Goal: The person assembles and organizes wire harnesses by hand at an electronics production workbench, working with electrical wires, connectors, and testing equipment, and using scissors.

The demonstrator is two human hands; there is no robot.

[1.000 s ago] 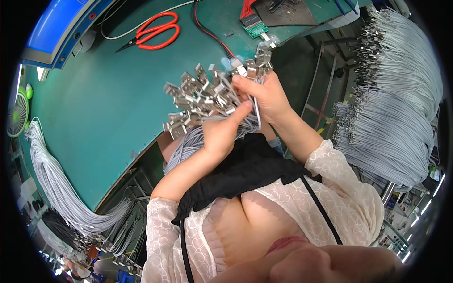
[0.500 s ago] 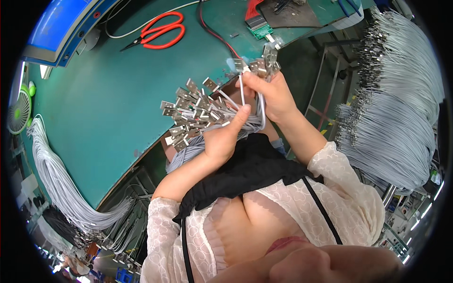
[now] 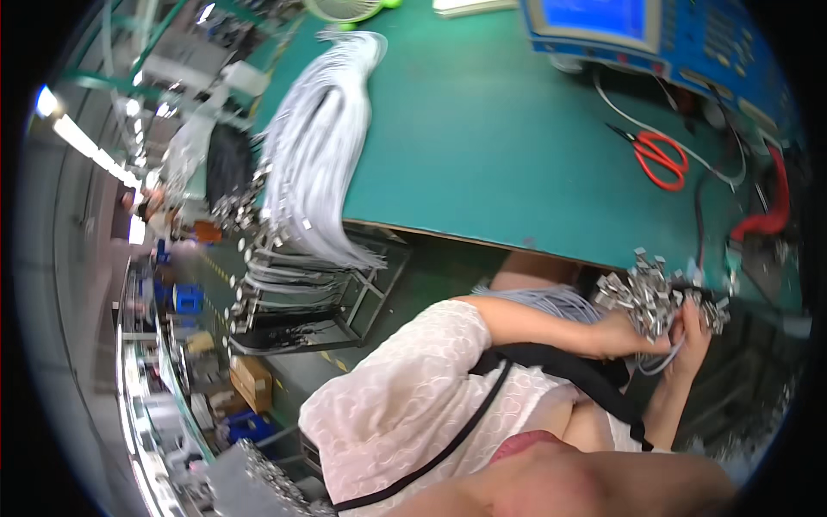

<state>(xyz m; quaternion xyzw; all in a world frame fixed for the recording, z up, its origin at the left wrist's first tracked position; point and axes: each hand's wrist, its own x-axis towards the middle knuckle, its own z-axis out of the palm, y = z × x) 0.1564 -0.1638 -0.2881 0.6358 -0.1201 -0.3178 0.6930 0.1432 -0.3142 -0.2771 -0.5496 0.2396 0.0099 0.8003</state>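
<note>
At the right of the head view, my left hand is closed round a thick bundle of grey USB cables. Their metal plugs fan out above that hand. Close beside it, my right hand grips a smaller bunch of USB cables, whose plugs show past its fingers. A cable loop hangs below the hands. Both hands are in front of the green table's near edge. Motion blur hides which single cable the fingertips touch.
Red-handled scissors lie on the green table, near a blue instrument with a screen. Another cable bundle drapes over the table's left edge. Below it, a metal rack carries more cables. A green fan stands at the far edge.
The view has swung to the left, so the table and my hands appear farther right. My hands have come closer together, both still holding cables.
</note>
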